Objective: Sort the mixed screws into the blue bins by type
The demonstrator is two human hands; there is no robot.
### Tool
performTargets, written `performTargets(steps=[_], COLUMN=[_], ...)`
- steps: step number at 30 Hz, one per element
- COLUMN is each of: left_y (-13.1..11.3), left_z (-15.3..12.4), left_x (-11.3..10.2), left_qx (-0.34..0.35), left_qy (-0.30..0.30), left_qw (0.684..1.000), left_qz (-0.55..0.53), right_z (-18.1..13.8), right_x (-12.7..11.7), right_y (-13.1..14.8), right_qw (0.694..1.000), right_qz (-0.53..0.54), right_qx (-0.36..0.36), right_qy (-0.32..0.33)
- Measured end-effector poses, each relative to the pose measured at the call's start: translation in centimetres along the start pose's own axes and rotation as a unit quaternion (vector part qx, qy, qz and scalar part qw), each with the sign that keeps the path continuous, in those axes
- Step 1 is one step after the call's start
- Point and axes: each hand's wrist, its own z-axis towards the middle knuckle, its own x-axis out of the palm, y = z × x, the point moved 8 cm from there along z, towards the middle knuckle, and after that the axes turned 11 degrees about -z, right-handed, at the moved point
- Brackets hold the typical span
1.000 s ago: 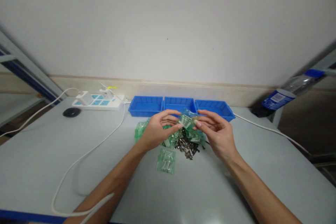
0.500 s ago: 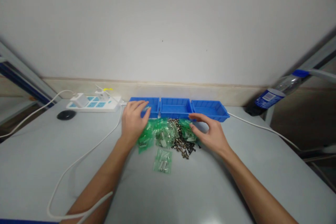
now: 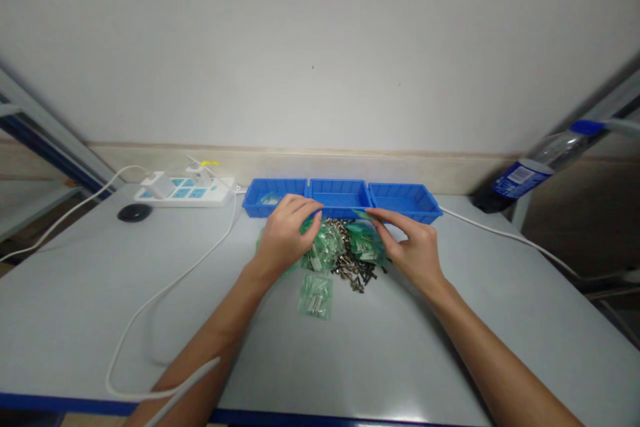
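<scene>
My right hand [image 3: 415, 243] pinches the edge of a small green plastic bag [image 3: 361, 214] between thumb and forefinger, in front of the blue bins. Over the left part of the pile hovers my left hand [image 3: 287, 230], thumb and fingers apart, with nothing visible between them. Below the hands lie several green bags [image 3: 325, 247] with metal parts inside, and a heap of loose screws [image 3: 357, 273]. One more bag of small silvery parts [image 3: 316, 297] lies nearer me. A small clear bag [image 3: 271, 199] rests in the left blue bin [image 3: 255, 208].
Beside the left bin stand a middle blue bin [image 3: 339, 195] and a right blue bin [image 3: 404, 199]. A white power strip [image 3: 200, 195], a black disc [image 3: 135, 213] and a white cable [image 3: 165, 280] are on the left. A cola bottle [image 3: 530, 173] leans at the right.
My left hand has moved from the left bin rightward over the pile, uncovering the clear bag in that bin. My right hand now has a green bag's edge raised in its fingertips.
</scene>
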Motion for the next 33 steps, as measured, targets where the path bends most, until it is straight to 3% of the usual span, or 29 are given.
performTargets(steps=[3,6,10,13,15,18,20,22,24,27,33], left_y=[-0.6,-0.4,0.3,0.5,0.7,0.9,1.0,1.6,2.9,3.8,1.1], left_z=[0.2,0.3,-0.4,-0.8,-0.7,-0.2,0.0,0.0,-0.2,-0.5,-0.1], left_x=[0.4,0.8,2.6,3.6,3.3,0.7,-1.8,-3.1,-3.1,-2.1,-0.2], left_qx=[-0.019,-0.093,-0.215,-0.248,-0.244,-0.19,-0.13,-0.083,-0.08,-0.076,-0.023], left_qy=[0.011,0.007,0.013,0.0,-0.021,-0.076,-0.115,-0.117,-0.076,-0.028,0.004], left_qw=[0.999,0.988,0.925,0.892,0.9,0.947,0.979,0.99,0.987,0.987,0.997], left_qz=[-0.043,-0.121,-0.314,-0.377,-0.361,-0.248,-0.107,0.018,0.114,0.14,0.075], right_z=[0.1,0.0,-0.2,-0.2,-0.2,0.0,0.2,0.2,-0.1,-0.5,-0.7], right_x=[-0.6,-0.7,0.5,1.3,1.9,1.9,1.6,1.5,2.1,2.9,3.1], right_y=[0.0,-0.4,-0.5,-0.3,-0.3,-0.6,-0.6,-0.3,-0.1,-0.1,-0.1], right_qw=[0.998,0.98,0.934,0.923,0.922,0.936,0.966,0.986,0.987,0.982,0.983], right_qz=[0.044,0.159,0.301,0.326,0.326,0.288,0.193,0.078,0.003,-0.025,-0.042], right_qx=[0.036,0.109,0.184,0.205,0.21,0.197,0.157,0.103,0.063,0.048,0.046], right_qy=[-0.025,-0.049,-0.047,-0.017,0.016,0.054,0.073,0.107,0.147,0.183,0.17])
